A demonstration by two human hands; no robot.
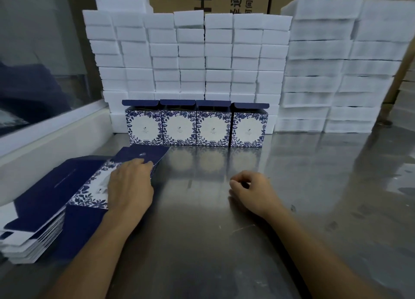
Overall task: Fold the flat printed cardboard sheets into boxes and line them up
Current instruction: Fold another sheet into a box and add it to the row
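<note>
1. Gripping the far right edge of the top flat sheet, the left hand lies palm-down on the stack of flat sheets, fingertips curled over the edge as if to peel one sheet off the pile; how many sheets the fingers have caught I cannot tell

2. Right hand holds nothing: fingers loosely curled, relaxed, resting on the bare steel table well apart from the stack, probably waiting to take the other side of the sheet once it is lifted

3. That stack sits at the table's left edge, beside the white ledge, within easy reach of the left hand, so the middle of the table is free for folding

4. Top sheet lies flat, printed side up, its long axis running from near-left to far-right; the dark blue flap end points toward the row of boxes and stops just short of the leftmost one

5. Four folded boxes stand upright in a row, side by side and touching, backed against the wall of white foam blocks; the blocks likely serve as a straight stop to keep the line even

6. Each box faces the person with its round white panel forward and its top lid flap standing open, tilted back; the row's long axis runs left to right

7. Judging by the row, the next box would go at the right end, where table is bare
</note>
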